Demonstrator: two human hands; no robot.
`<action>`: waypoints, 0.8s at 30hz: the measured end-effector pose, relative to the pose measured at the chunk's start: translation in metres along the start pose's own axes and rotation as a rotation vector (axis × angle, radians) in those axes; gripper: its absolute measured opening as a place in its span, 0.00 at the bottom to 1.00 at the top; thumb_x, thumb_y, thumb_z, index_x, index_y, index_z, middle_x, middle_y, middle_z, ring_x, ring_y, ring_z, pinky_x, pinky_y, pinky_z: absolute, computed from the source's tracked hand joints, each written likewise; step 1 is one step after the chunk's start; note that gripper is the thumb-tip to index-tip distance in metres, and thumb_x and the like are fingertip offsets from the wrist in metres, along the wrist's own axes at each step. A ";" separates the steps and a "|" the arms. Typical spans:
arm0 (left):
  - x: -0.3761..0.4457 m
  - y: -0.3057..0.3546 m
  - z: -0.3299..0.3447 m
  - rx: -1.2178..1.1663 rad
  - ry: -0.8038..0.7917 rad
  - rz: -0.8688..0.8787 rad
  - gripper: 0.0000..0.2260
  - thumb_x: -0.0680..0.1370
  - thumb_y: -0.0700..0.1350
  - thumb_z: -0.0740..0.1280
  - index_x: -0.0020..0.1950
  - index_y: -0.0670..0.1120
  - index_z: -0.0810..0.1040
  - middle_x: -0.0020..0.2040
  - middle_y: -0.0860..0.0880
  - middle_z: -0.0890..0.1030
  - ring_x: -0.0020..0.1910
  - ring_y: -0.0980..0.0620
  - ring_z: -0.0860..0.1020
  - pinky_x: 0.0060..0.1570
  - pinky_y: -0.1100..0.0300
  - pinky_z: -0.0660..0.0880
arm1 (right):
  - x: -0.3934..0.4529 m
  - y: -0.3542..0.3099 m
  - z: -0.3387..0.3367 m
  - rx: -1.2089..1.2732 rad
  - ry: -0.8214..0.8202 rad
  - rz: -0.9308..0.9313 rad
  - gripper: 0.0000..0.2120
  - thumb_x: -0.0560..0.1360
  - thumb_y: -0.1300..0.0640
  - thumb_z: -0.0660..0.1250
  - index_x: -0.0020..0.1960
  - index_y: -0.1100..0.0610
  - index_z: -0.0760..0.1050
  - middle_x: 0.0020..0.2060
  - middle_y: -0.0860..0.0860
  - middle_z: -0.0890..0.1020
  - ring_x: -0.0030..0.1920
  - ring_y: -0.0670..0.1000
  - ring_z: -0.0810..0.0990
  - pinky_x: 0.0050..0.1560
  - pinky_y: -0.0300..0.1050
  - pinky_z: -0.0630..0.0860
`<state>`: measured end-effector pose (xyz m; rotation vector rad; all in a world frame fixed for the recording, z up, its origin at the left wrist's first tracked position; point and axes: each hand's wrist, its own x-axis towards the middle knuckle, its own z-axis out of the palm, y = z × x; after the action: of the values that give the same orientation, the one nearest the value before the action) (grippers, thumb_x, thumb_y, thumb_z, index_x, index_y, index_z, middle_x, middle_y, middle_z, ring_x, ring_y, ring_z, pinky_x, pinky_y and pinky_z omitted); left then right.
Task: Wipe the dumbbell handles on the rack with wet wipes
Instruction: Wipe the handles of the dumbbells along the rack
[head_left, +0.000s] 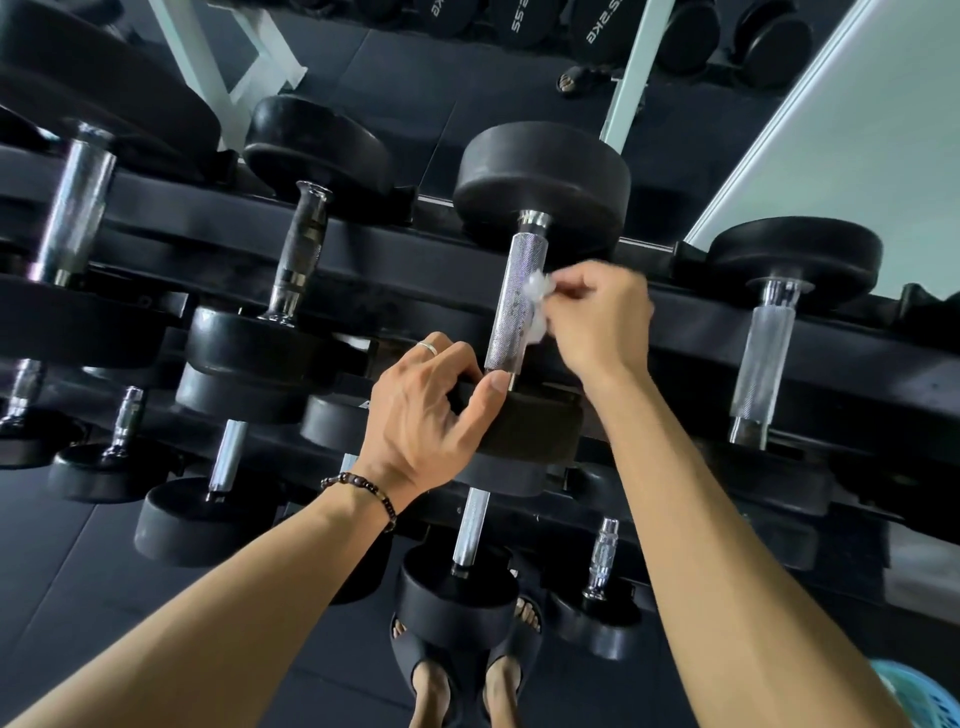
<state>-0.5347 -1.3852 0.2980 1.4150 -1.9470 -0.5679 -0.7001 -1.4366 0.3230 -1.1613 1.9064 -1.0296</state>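
A black dumbbell with a knurled chrome handle (515, 299) lies across the top tier of the black rack (395, 270), in the middle of the head view. My right hand (597, 325) pinches a crumpled white wet wipe (537, 301) against the right side of that handle. My left hand (431, 410) grips the near black head (535, 426) of the same dumbbell, thumb on its top edge. The far head (543, 182) rests behind the rail.
Other dumbbells sit to the left (304, 249) and right (769, 343) on the same tier, with smaller ones on lower tiers (470, 530). A mirror behind reflects the rack. My sandalled feet (462, 675) stand on dark floor mats. A teal basket (919, 696) is at bottom right.
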 end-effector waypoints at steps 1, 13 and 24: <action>0.000 0.000 0.000 0.001 -0.001 -0.002 0.22 0.78 0.62 0.56 0.36 0.46 0.72 0.34 0.52 0.70 0.32 0.52 0.70 0.33 0.60 0.66 | 0.011 -0.004 0.003 0.043 0.042 0.005 0.11 0.71 0.60 0.73 0.34 0.46 0.80 0.34 0.46 0.84 0.40 0.51 0.84 0.49 0.51 0.82; 0.000 -0.001 0.000 -0.003 -0.002 -0.014 0.20 0.78 0.61 0.56 0.36 0.47 0.73 0.35 0.53 0.69 0.33 0.54 0.68 0.34 0.60 0.64 | 0.015 -0.005 0.009 0.252 0.050 0.093 0.08 0.70 0.59 0.75 0.36 0.47 0.82 0.32 0.47 0.85 0.38 0.49 0.84 0.50 0.53 0.82; 0.000 -0.001 -0.001 -0.008 -0.011 -0.014 0.19 0.77 0.61 0.56 0.36 0.49 0.71 0.35 0.52 0.69 0.33 0.53 0.69 0.33 0.60 0.65 | 0.029 -0.011 0.015 0.514 0.057 0.265 0.10 0.70 0.65 0.75 0.42 0.50 0.84 0.35 0.48 0.86 0.41 0.49 0.85 0.53 0.51 0.82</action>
<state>-0.5337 -1.3856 0.2980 1.4249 -1.9426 -0.5911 -0.6946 -1.4707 0.3215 -0.5777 1.6394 -1.3067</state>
